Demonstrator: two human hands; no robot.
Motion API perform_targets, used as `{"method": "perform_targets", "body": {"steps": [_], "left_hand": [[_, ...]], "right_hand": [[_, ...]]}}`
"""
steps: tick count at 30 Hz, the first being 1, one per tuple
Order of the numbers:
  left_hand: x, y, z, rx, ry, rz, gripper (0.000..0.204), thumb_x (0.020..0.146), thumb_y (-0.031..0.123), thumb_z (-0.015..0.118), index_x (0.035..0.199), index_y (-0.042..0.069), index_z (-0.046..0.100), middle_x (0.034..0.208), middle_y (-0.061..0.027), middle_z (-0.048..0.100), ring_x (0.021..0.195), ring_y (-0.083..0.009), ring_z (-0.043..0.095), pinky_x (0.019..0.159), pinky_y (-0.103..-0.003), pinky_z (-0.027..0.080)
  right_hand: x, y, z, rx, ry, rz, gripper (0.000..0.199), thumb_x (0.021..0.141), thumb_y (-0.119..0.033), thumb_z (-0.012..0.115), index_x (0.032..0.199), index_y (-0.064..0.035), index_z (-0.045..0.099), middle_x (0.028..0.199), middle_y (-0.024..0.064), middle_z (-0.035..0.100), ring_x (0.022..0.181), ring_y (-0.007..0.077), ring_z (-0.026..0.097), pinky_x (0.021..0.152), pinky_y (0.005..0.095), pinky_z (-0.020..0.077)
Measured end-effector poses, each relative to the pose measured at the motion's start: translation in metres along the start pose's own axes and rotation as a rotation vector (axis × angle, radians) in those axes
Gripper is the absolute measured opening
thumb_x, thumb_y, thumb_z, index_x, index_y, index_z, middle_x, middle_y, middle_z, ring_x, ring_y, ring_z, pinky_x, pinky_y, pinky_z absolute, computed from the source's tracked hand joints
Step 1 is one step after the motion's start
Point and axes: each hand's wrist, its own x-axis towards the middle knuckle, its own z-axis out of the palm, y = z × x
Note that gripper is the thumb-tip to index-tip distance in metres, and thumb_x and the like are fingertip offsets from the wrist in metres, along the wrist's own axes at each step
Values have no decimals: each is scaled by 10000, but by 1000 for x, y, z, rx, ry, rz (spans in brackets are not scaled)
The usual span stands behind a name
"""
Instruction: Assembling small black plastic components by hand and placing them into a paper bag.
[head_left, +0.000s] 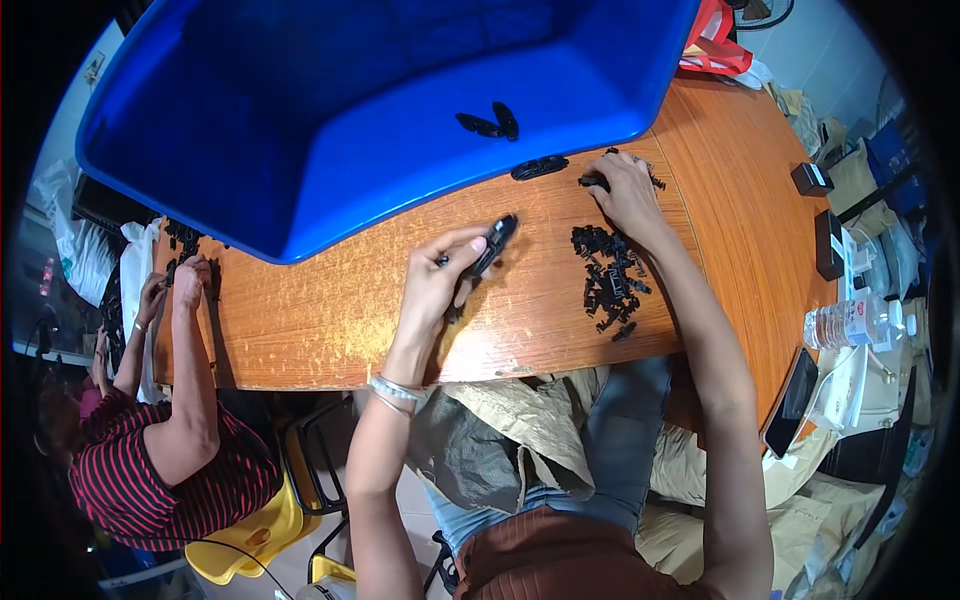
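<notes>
My left hand (440,275) is closed around a glossy black oval plastic piece (497,240), held tilted just above the table. It looks like part of a hair claw clip. Farther right, my right hand (628,190) has its fingers curled down onto small black plastic pieces (590,182) by the bin; the fingertips are partly hidden. Beside my right forearm lies a loose pile of small toothed black pieces (605,280). Another black oval piece (540,167) rests between my hands, against the bin's edge. Two more dark oval pieces (485,125) form a V inside the bin.
A large blue bin (400,195) leans over the far side of the wooden table (330,310). Small black boxes (830,245), a water bottle (850,325) and a phone (792,400) line the right edge. At left, a person in stripes (170,470) handles black pieces.
</notes>
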Motion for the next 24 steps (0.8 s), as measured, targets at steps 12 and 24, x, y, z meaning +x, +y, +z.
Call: {"method": "perform_targets", "body": {"steps": [12, 24], "left_hand": [[-54, -3, 2, -155, 15, -15, 279, 732, -46, 684, 1001, -1, 624, 635, -40, 599, 433, -38, 457, 386, -166, 332], [-88, 20, 27, -7, -16, 125, 236, 765, -33, 678, 994, -28, 619, 735, -50, 639, 547, -61, 567, 478, -177, 435]], "right_hand": [[-34, -71, -38, 1128, -81, 421, 168, 873, -15, 517, 1014, -4, 608, 864, 82, 632, 659, 80, 568, 517, 190, 448], [-77, -150, -60, 848, 65, -9, 50, 720, 27, 647, 761, 10, 623, 859, 98, 626, 775, 219, 571, 723, 305, 420]]}}
